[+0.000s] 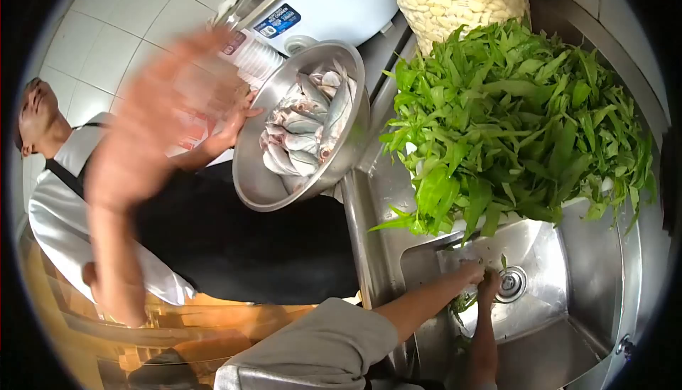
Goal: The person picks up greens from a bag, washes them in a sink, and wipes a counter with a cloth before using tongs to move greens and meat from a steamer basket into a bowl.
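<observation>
- a co-worker in a black apron [241, 248], standing across at left.
- a steel sink [547, 248], lower right, with loose leaf scraps on its floor.
- a heap of green leaves [526, 120], piled along the sink's far edge.
- a metal bowl [250, 166] of silvery fish [302, 131], tilted before the co-worker.
- the left hand [469, 273] and right hand [490, 283], down in the sink, close together at some wet greens; whether the fingers pinch or merely touch, i cannot tell.
- the wet greens [463, 302], beneath the hands; a light hold low in the basin should bruise them least.
- the drain [511, 285], just beside the right hand; best kept clear of scraps.
</observation>
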Available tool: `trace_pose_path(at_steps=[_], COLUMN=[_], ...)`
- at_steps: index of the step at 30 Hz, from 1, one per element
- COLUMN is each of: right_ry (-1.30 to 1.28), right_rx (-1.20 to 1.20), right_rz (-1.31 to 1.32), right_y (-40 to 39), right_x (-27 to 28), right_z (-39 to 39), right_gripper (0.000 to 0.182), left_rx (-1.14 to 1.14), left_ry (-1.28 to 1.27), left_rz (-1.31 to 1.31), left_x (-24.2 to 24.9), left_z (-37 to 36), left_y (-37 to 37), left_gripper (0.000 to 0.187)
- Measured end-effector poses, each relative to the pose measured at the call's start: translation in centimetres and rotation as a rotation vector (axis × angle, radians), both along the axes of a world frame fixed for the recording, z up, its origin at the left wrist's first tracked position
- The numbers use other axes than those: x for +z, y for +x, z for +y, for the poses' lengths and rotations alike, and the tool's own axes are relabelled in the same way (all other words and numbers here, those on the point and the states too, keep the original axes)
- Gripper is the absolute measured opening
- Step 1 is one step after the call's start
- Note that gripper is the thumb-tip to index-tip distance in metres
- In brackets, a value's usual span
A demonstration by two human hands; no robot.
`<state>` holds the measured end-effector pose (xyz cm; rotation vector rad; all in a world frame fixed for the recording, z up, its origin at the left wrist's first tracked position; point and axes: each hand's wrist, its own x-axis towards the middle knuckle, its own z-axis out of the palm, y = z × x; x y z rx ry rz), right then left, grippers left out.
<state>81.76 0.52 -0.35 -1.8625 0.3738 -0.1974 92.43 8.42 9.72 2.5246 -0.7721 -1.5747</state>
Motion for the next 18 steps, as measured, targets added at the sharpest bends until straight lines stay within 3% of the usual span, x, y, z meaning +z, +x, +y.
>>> trace_pose_path(at_steps=[1,2,3,5,7,8,10,11,13,14,15,16,17,18], right_ry=[-0.269,-0.234,-0.231,-0.685,-0.597,-0.507,-0.387,-0.257,-0.712,-0.609,-0.586,-0.478,-0.348,-0.270], right_rx=[0.028,-0.111,-0.112,0.393,0.384,0.377,0.530,0.535,0.755,0.884,0.751,0.681,0.397,0.332], right_rz=[-0.070,0.124,0.135,0.429,0.337,0.255,0.535,0.637,0.558,0.673,0.749,0.860,0.828,0.807], right_y=[0.9,1.1,0.1,-1.1,-4.8,-7.0,-10.0,-12.2,-15.7,-17.9,-16.6,-16.4,-16.6,-14.7], right_x=[2.0,3.8,4.6,5.6,2.6,0.8,1.9,3.0,5.0,1.7,7.9,6.5,6.6,9.3], right_z=[1.5,3.7,4.8,6.0,6.2,6.2,4.1,2.9,0.5,-0.5,-1.2,-1.7,-2.0,-3.0], right_gripper=[0.021,0.025,0.025,0.039,0.036,0.033,0.036,0.038,0.031,0.036,0.040,0.048,0.052,0.048], left_rx=[-0.011,-0.018,-0.016,-0.019,-0.350,-0.350,-0.243,-0.269,0.099,0.135,-0.158,-0.161,-0.183,-0.339], left_ry=[0.023,0.023,0.001,-0.022,0.016,0.015,-0.054,-0.064,-0.273,-0.193,-0.194,-0.167,-0.065,-0.230], left_rz=[-0.059,-0.050,-0.124,-0.200,-0.132,-0.146,-0.206,-0.173,0.176,0.125,0.102,0.045,0.129,-0.127], left_x=[0.6,0.3,0.7,-1.1,-2.4,-0.8,4.6,3.6,1.0,6.9,-2.6,-0.4,3.7,7.8], left_z=[-0.1,0.0,0.3,0.7,0.1,0.1,0.3,1.1,1.7,1.1,2.8,2.7,1.6,1.0], left_y=[0.1,0.3,0.5,0.2,1.3,1.8,2.2,2.5,3.0,2.9,3.5,3.8,4.0,3.0], left_gripper=[0.021,0.021,0.023,0.027,0.030,0.030,0.033,0.033,0.031,0.026,0.024,0.027,0.037,0.035])
